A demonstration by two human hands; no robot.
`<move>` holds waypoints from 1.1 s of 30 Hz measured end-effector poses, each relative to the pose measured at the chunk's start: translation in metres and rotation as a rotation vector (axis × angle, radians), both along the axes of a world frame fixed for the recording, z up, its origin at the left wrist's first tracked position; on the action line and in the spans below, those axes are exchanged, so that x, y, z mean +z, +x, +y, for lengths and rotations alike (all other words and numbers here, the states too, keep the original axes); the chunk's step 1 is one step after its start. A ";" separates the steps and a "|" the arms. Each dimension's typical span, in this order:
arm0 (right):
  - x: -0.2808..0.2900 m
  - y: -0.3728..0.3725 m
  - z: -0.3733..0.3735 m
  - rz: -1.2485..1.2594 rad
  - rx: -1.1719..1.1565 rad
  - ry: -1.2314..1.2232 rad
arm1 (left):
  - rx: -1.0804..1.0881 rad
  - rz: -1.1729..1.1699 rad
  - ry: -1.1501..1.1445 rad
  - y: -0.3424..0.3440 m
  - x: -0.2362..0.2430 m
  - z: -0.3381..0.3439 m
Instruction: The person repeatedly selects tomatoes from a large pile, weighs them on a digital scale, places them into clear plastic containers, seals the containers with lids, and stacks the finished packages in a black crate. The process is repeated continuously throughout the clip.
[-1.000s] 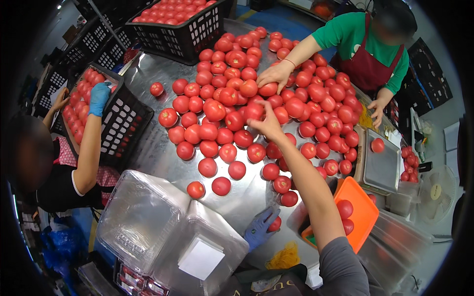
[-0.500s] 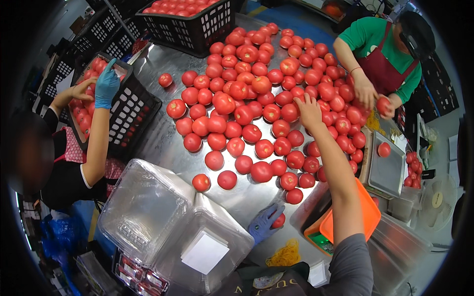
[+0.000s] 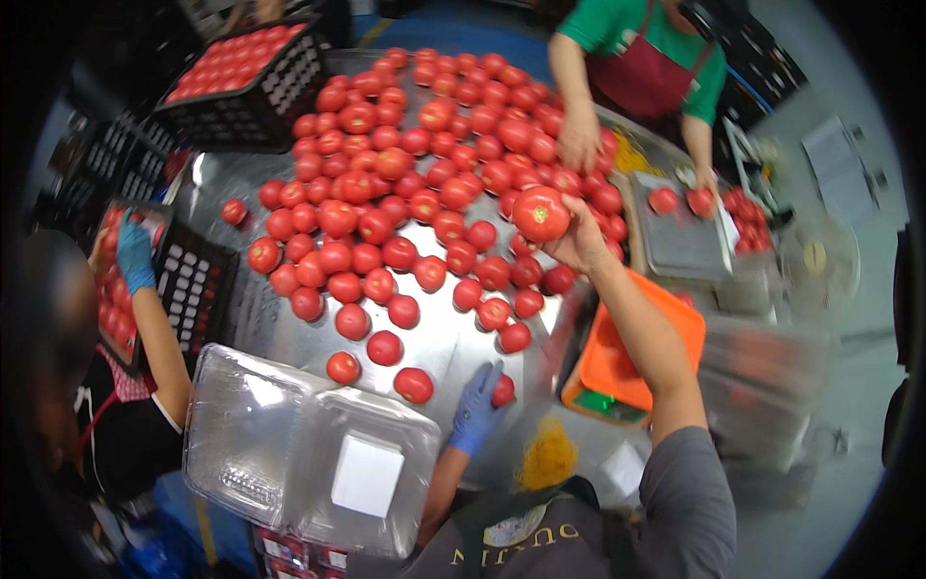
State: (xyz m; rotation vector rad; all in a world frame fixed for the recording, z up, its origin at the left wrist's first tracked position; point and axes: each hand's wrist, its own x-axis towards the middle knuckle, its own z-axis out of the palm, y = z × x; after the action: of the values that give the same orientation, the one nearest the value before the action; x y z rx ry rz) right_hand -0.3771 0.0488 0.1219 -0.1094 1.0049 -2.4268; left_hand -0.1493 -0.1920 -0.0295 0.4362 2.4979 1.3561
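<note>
My right hand (image 3: 577, 234) is closed on a large red tomato (image 3: 538, 212), raised over the right side of a pile of tomatoes (image 3: 352, 258) on a metal table (image 3: 246, 309). Lower down, my left hand (image 3: 476, 407), in a blue glove, grips a smaller tomato (image 3: 503, 389) at the pile's near edge. An orange tray (image 3: 637, 289) lies just under my right forearm, beside my left hand's tomato. Yellow netting (image 3: 545, 454) lies near my body.
Black crates (image 3: 280, 92) of tomatoes stand back left. A co-worker in blue gloves (image 3: 145, 289) works at a left crate; another in green (image 3: 588, 34) handles tomatoes by a metal tray (image 3: 680, 251). Clear clamshell containers (image 3: 251, 425) sit front left, a fan (image 3: 820, 253) far right.
My right hand has taken up a tomato from the pile. My left hand has moved up with its tomato. The green-shirted co-worker has brought a tomato to the metal tray. The view has shifted.
</note>
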 end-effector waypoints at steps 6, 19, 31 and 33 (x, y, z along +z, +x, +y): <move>0.045 0.147 0.120 0.413 -0.726 1.552 | 0.036 0.143 0.052 0.005 -0.017 0.008; -0.028 0.279 0.140 0.441 -0.884 1.714 | 0.085 0.135 0.081 0.015 -0.001 0.021; -0.092 0.506 0.138 -0.082 -1.221 2.141 | -0.118 0.148 0.001 0.047 0.000 0.053; -0.111 0.540 0.145 -0.393 -1.196 2.199 | -0.079 0.130 0.022 0.036 0.003 0.055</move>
State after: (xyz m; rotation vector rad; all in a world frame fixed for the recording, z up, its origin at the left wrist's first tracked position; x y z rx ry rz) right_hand 0.1631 0.1942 0.0105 1.8524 3.0991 -0.3021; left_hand -0.1134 -0.1367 -0.0268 0.6404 2.5408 1.3673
